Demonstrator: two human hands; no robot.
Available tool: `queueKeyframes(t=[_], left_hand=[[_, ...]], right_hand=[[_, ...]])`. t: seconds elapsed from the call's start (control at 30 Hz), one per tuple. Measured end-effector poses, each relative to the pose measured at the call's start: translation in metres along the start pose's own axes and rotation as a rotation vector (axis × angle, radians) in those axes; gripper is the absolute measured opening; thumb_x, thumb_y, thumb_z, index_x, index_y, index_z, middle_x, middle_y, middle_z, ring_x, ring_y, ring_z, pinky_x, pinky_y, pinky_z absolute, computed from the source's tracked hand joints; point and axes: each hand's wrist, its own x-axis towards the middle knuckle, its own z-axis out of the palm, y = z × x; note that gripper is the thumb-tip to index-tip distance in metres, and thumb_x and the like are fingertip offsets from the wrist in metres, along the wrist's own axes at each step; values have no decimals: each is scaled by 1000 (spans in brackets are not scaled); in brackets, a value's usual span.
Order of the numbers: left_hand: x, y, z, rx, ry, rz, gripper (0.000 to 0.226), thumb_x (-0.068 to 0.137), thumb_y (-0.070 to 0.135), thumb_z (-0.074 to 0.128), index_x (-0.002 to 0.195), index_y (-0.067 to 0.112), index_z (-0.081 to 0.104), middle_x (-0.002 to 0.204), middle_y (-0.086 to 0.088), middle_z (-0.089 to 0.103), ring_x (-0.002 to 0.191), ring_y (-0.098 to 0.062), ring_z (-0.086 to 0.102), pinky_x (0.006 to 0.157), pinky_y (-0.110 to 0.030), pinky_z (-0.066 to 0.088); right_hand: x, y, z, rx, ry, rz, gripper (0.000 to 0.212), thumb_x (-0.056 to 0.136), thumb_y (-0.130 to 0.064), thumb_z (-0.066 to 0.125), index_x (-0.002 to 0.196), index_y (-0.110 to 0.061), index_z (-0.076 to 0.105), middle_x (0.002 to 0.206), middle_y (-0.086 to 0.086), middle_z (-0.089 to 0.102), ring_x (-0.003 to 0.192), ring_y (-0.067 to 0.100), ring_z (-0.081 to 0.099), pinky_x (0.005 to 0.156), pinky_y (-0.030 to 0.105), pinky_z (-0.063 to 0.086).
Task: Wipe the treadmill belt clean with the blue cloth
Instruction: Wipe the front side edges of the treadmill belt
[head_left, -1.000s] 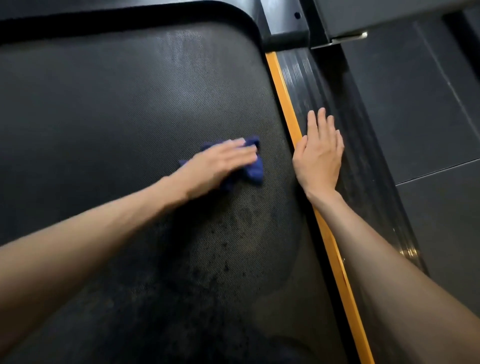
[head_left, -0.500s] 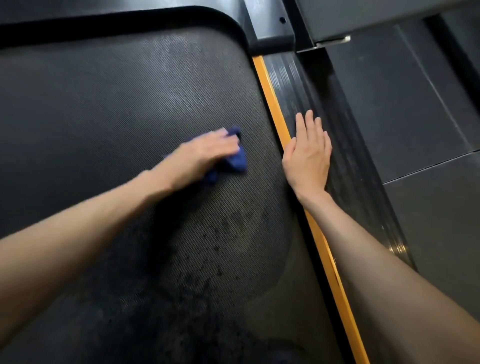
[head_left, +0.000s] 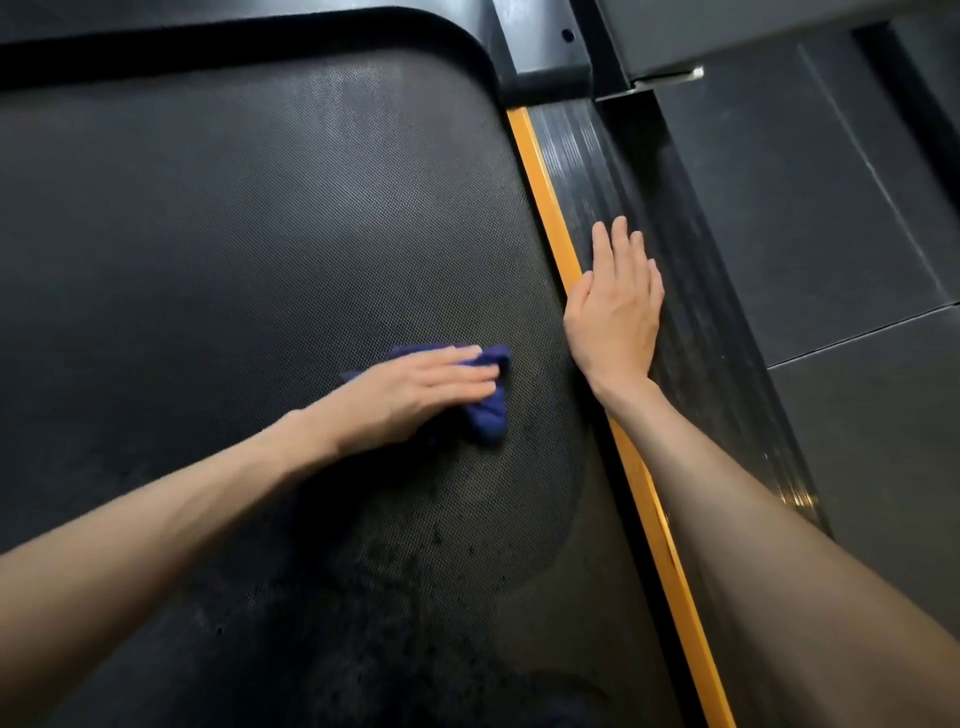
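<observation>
left hand (head_left: 415, 387) flat on blue cloth (head_left: 488, 415), treadmill belt (head_left: 234, 234)

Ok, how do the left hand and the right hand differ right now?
The left hand presses the blue cloth onto the belt; the right hand rests bare on the ribbed side rail. The left hand's fingers point sideways across the belt; the right hand's point forward along the rail. Both lie flat with straight fingers.

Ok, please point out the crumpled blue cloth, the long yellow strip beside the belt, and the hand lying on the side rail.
crumpled blue cloth (head_left: 491, 415): head view, bunched lower end.
long yellow strip (head_left: 541, 176): head view, upper stretch.
right hand (head_left: 615, 306): head view, back of hand.
</observation>
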Motion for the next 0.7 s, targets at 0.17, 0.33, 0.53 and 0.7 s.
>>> queueKeyframes(t=[0.17, 0.33, 0.53, 0.7], left_hand=[[26, -62, -30, -9, 348, -385, 46, 92, 23, 39, 120, -9, 57, 130, -28, 51, 124, -45, 44, 111, -29, 17], [35, 26, 9, 34, 9, -198, 44, 96, 26, 33, 123, -2, 55, 128, -32, 48, 122, -50, 41, 97, -52, 33], [19, 26, 18, 0, -50, 428, 40, 99, 30, 40, 132, 11, 53, 144, -2, 43, 135, -5, 30, 114, -18, 12], [59, -68, -43, -8, 343, -214, 44, 86, 15, 42, 116, -13, 57, 124, -31, 53, 123, -31, 42, 111, -23, 14]], right_hand=[[1, 0, 0, -1, -10, -7, 51, 98, -24, 27, 149, -13, 27, 156, 6, 21, 145, 21, 15, 117, 37, 10], [1, -2, -1, -5, -10, 1, 51, 98, -24, 29, 148, -13, 27, 156, 7, 22, 145, 21, 17, 116, 38, 12], [0, -1, 0, -10, -9, -9, 51, 98, -24, 29, 148, -13, 27, 156, 7, 22, 144, 21, 17, 116, 37, 12], [1, 1, 0, 0, -20, -7, 51, 99, -24, 30, 149, -14, 26, 156, 6, 20, 145, 21, 16, 116, 37, 11]])
